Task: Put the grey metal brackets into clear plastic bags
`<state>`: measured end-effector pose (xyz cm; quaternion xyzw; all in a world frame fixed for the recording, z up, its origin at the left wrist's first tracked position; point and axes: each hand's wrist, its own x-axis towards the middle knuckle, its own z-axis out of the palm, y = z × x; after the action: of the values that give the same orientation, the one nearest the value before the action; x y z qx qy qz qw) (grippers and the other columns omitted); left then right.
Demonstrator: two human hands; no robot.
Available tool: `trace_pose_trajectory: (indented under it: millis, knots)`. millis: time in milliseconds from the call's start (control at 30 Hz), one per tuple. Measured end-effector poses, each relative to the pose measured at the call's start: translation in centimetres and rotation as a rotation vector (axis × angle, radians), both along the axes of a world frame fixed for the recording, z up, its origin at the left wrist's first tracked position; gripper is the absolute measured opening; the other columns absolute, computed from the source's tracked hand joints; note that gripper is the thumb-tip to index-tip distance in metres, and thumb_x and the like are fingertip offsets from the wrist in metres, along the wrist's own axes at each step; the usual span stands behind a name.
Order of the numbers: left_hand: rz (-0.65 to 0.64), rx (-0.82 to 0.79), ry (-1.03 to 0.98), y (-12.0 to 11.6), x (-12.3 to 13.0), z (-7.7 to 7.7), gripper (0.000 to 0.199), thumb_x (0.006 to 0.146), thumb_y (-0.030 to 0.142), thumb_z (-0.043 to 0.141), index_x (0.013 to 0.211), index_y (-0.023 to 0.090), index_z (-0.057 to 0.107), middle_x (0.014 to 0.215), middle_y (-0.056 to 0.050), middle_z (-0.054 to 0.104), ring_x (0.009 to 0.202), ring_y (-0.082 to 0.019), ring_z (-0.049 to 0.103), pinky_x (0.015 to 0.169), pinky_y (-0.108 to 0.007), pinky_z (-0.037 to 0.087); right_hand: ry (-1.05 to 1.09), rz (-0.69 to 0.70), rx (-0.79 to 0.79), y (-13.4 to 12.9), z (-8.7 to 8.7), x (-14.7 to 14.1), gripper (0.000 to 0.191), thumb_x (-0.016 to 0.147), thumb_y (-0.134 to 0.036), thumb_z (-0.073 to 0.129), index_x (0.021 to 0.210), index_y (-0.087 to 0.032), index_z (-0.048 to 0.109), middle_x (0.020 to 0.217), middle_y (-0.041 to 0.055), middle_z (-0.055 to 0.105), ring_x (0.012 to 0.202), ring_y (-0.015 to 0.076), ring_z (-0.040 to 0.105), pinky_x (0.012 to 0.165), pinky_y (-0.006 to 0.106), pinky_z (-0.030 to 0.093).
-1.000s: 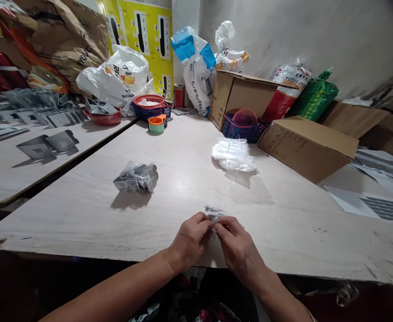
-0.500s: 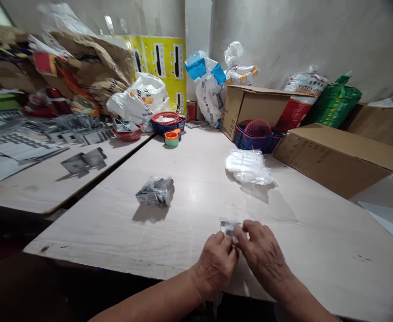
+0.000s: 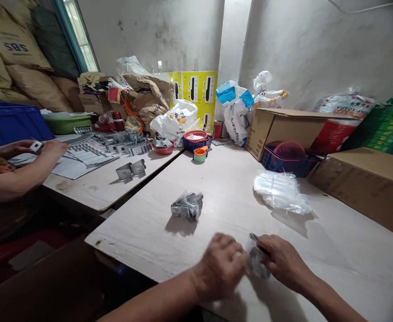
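A small clear plastic bag [image 3: 257, 260] with dark metal parts inside lies at the table's near side, under my right hand [image 3: 282, 261]. The fingers of that hand pinch its upper end. My left hand [image 3: 220, 267] is blurred with motion and sits close against the bag's left side. A larger clear bag of dark metal pieces [image 3: 187, 206] rests on the pale wooden table [image 3: 223, 192], left of my hands and out of their reach. A loose heap of clear plastic bags [image 3: 280, 192] lies farther right.
A co-worker's hands [image 3: 38, 150] hold a small white piece over printed sheets on a separate table [image 3: 82, 192] at left, with grey metal brackets [image 3: 131, 169]. Behind my table stand a red bowl, baskets and a green-orange cup. Cardboard boxes [image 3: 360, 183] crowd the right.
My view has swung left and up, showing the co-worker. My hands have parted from their close pinch, and the small bag now lies between them, looking larger with its dark contents showing.
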<state>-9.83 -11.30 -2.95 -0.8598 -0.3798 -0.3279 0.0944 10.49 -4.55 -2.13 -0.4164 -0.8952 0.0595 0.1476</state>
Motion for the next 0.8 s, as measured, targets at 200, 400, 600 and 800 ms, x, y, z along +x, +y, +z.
trace_pose_trajectory:
  millis: [200,400,600,800]
  knots:
    - [0.585,0.005,-0.493,4.8,-11.7,2.1,0.033,0.079,0.036,0.053,0.105,0.018,0.059,0.108,-0.011,0.06,0.108,-0.026,0.049,0.095,-0.043,0.035,0.538,-0.044,0.113,3.4,-1.4,-7.4,0.007,0.074,-0.019,0.05,0.076,-0.018,0.056,0.075,0.0023,0.059,0.069,0.0165,0.051,0.062,0.028,0.039]
    - [0.461,-0.529,-1.068,7.5,-15.5,-1.5,0.048,0.074,0.051,0.056,0.105,0.015,0.061,0.107,-0.01,0.062,0.099,-0.023,0.056,0.088,-0.036,0.042,0.831,-0.125,0.166,6.6,-5.5,-16.2,0.017,0.08,-0.03,0.048,0.083,-0.016,0.057,0.078,0.0043,0.058,0.073,0.0178,0.05,0.068,0.032,0.043]
    - [0.191,-0.699,-1.259,7.7,-14.7,-1.9,0.047,0.069,0.051,0.063,0.097,0.013,0.064,0.091,-0.007,0.067,0.079,-0.017,0.06,0.075,-0.03,0.046,0.589,0.034,0.067,6.6,-6.5,-18.4,0.024,0.083,-0.026,0.045,0.101,-0.015,0.056,0.095,0.0085,0.059,0.085,0.0209,0.051,0.078,0.036,0.043]
    - [0.161,-0.749,-1.308,8.6,-14.6,-2.1,0.045,0.07,0.046,0.063,0.098,0.01,0.064,0.094,-0.01,0.066,0.081,-0.019,0.06,0.075,-0.031,0.047,0.365,0.282,-0.08,7.2,-5.9,-17.0,0.056,0.068,-0.022,0.062,0.121,-0.019,0.044,0.112,0.0082,0.054,0.101,0.0255,0.047,0.089,0.042,0.04]
